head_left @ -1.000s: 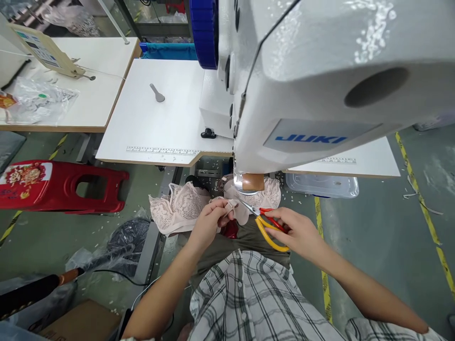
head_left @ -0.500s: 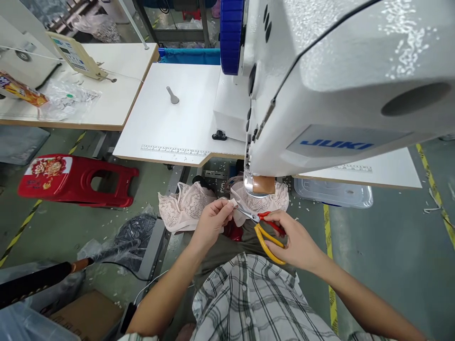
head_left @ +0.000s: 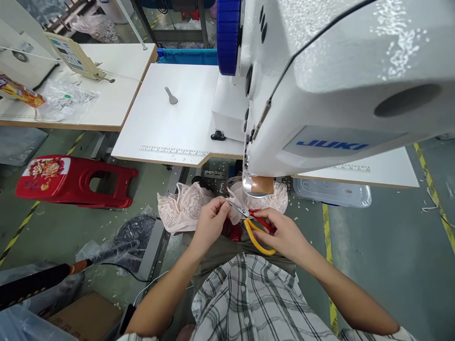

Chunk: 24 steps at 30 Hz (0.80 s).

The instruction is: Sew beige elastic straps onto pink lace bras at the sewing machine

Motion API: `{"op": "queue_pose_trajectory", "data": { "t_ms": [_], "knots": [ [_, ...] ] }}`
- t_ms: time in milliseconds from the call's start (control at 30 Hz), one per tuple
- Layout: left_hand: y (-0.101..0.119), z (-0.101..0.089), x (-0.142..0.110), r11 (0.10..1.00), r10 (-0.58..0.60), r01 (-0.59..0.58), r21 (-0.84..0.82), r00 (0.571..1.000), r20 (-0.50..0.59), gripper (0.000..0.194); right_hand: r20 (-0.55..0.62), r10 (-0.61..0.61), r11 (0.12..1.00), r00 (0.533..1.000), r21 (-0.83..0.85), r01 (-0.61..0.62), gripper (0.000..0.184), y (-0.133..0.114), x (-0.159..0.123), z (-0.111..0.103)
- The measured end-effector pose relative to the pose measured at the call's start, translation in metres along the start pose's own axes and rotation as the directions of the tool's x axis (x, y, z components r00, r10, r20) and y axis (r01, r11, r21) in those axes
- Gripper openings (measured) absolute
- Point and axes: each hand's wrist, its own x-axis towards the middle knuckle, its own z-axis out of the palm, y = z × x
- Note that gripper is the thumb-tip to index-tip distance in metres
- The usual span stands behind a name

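A pale pink lace bra (head_left: 186, 208) lies across my lap, below the head of a white sewing machine (head_left: 320, 158). My left hand (head_left: 210, 223) pinches the bra's edge near its middle between thumb and fingers. In my right hand (head_left: 286, 233) is a pair of scissors (head_left: 245, 213) with one red and one yellow handle. Their blades point left and reach the fabric right beside my left fingertips. Whether the blades are parted there is too small to tell.
Over the bra, the machine's low end hangs close to my hands. White tabletops (head_left: 177, 125) extend behind it. A red stool (head_left: 74, 182) lies at the left, and a clear plastic bin (head_left: 334, 193) sits under the right tabletop. Black wrapped bundles (head_left: 124, 241) rest on the floor.
My right hand and the scissors have moved left, bringing the blades further in by my left fingertips. My left hand keeps its pinch almost in place. The view has shifted slightly.
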Motion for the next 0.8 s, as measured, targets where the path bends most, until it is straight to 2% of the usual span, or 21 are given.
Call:
{"op": "queue_pose_trajectory", "data": {
  "t_ms": [167,300,400,500,600,667,700,733,800],
  "knots": [
    [-0.003,0.008,0.0,0.995,-0.02,0.017,-0.095,0.999,-0.03,0.034,-0.013,-0.03,0.999,0.999,-0.028,0.029,0.026,0.003,-0.006,-0.002],
    [-0.004,0.014,-0.001,0.955,-0.098,0.079,-0.286,0.994,-0.051,0.036,-0.045,0.016,0.999,0.999,-0.043,-0.018,0.028,0.013,-0.018,-0.012],
    [-0.003,0.018,-0.001,0.887,-0.158,0.138,-0.44,0.987,-0.009,0.037,-0.093,0.095,0.99,0.991,-0.091,-0.104,0.028,0.026,-0.02,-0.04],
    [0.001,0.02,-0.001,0.84,-0.184,0.177,-0.513,0.982,0.038,0.038,-0.289,0.126,0.951,0.949,-0.238,-0.198,0.031,0.037,-0.006,-0.086],
    [0.007,0.022,0.0,0.837,-0.185,0.193,-0.511,0.98,0.067,0.037,-0.513,-0.063,0.868,0.856,-0.452,-0.207,0.031,0.036,0.009,-0.118],
    [0.011,0.021,0.0,0.849,-0.194,0.245,-0.469,0.969,0.155,0.036,-0.556,-0.237,0.831,0.796,-0.541,-0.131,0.031,0.027,0.013,-0.114],
    [0.012,0.021,0.0,0.855,-0.2,0.289,-0.431,0.95,0.24,0.034,-0.52,-0.321,0.823,0.792,-0.567,-0.039,0.031,0.021,0.014,-0.104],
    [0.014,0.02,0.0,0.861,-0.206,0.335,-0.383,0.917,0.341,0.032,-0.434,-0.402,0.813,0.806,-0.575,0.096,0.032,0.016,0.014,-0.089],
    [0.018,0.017,0.001,0.87,-0.217,0.406,-0.279,0.825,0.522,0.024,-0.123,-0.54,0.748,0.832,-0.523,0.408,0.028,0.01,0.013,-0.054]
  ]
}}
